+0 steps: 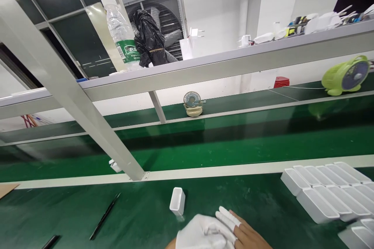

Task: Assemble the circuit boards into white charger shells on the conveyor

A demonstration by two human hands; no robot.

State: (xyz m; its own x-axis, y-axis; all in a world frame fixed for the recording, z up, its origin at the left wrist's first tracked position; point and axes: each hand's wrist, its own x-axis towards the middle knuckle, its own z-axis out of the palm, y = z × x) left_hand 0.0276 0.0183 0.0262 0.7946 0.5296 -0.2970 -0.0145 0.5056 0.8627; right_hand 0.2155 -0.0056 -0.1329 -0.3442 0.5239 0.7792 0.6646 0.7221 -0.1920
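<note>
My left hand (203, 233), in a white glove, is at the bottom centre with its fingers curled in towards the right hand. My right hand (248, 235) meets it from the right, with white covers on several fingers, which lie close together against the glove. Whatever may be between the hands is hidden. Just beyond them a small white open-topped box (177, 201) stands on the green work surface (140, 218). To the left lie black tweezers (105, 216), apart from both hands.
Rows of white trays (327, 192) occupy the right side. A slanted metal post (96, 124) rises at left, carrying a shelf (204, 67) with a plastic bottle (121, 32). Behind a pale rail are a small fan (193, 104) and a green fan (346, 75). A black pen-like object (51, 242) lies front left.
</note>
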